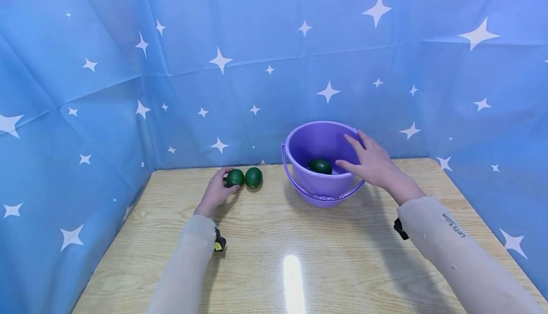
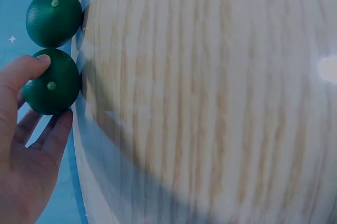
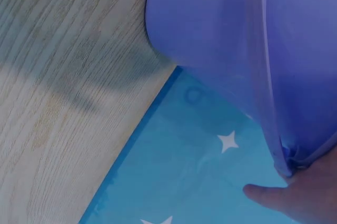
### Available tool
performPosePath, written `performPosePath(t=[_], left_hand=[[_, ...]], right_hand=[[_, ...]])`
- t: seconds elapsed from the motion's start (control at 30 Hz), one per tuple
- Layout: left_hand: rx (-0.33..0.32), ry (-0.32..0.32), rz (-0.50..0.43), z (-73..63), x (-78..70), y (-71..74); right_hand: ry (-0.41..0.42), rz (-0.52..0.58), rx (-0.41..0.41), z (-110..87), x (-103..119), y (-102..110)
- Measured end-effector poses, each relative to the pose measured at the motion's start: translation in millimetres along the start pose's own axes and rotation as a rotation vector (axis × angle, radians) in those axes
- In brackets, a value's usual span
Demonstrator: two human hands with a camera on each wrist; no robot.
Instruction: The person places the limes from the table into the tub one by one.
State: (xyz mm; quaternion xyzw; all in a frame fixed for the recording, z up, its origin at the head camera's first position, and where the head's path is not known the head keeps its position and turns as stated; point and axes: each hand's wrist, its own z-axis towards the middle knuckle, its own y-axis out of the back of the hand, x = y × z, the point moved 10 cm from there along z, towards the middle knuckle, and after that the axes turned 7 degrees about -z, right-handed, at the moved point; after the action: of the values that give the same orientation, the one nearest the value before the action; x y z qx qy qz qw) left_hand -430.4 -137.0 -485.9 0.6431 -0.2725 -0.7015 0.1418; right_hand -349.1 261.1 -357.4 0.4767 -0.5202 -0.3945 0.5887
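Observation:
Two dark green, smooth, rounded fruits sit side by side near the table's back edge. My left hand has its thumb and fingers around the left green fruit; a pale nub shows on its skin. The other green fruit is right beside it. A purple bucket stands further right, with another green fruit lying inside. At the bucket's right rim is my right hand, fingers spread over the opening and holding nothing. Whether it touches the rim is unclear in the right wrist view.
The bucket's purple handle hangs down across its front. Beneath everything is a wood-grain table with a bright light reflection near the front. A blue star-patterned cloth hangs behind and at both sides.

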Motion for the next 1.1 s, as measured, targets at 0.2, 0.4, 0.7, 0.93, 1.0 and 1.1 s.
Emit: performPosePath(t=[0.2, 0.4, 0.7, 0.93, 1.0, 1.1], left_hand=[[-0.019, 0.020, -0.043, -0.9, 1.3, 4.2], [-0.027, 0.030, -0.044, -0.5, 1.7, 6.3], [-0.044, 0.044, -0.065, -2.1, -0.5, 9.9], [-0.060, 0.048, -0.090, -3.7, -0.3, 14.3], [-0.065, 0.049, -0.096, -3.8, -0.1, 15.8], [-0.073, 0.051, -0.097, -4.4, 0.4, 18.1]], right_hand=[[0.006, 0.004, -0.009, 0.3, 0, 1], [0.009, 0.002, -0.011, 0.3, -1, 0], [0.011, 0.003, -0.013, 0.6, -1, 0], [0.008, 0.010, -0.011, 1.1, -1, 0], [0.007, 0.010, -0.010, 1.0, -1, 0], [0.007, 0.010, -0.009, 0.7, 0, 0]])
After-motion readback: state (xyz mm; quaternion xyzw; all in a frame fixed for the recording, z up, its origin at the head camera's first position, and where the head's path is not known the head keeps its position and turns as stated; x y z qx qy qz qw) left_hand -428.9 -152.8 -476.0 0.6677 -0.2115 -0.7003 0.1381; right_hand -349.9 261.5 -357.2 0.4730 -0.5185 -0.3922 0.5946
